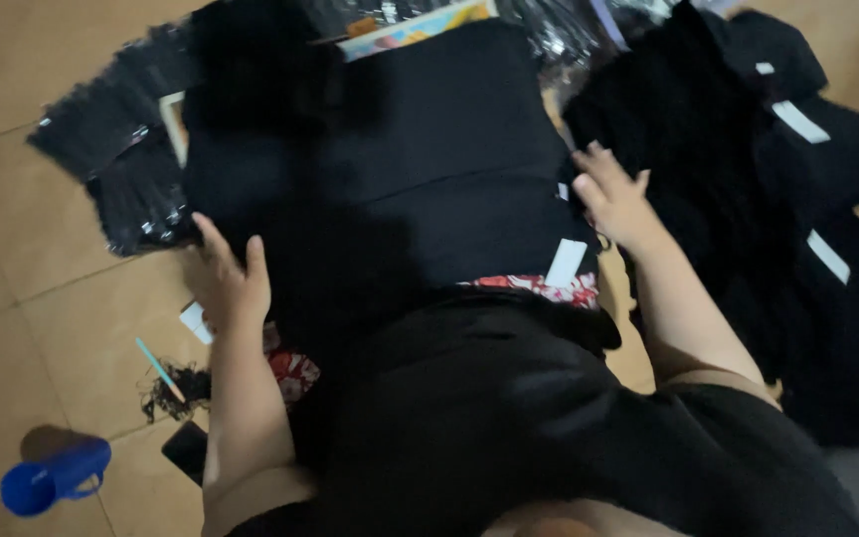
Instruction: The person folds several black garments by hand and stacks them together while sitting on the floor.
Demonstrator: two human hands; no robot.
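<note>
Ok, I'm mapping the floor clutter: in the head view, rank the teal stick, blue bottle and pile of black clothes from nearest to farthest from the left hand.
1. Teal stick, just below the left hand.
2. Blue bottle, bottom-left corner.
3. Pile of black clothes, far right.

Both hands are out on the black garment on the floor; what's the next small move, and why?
Probably slide the left hand and right hand outward to flatten the folded black cloth garment. Both lie open at its opposite edges, gripping nothing, and a crease crosses the middle above its white rectangular tag.
</note>
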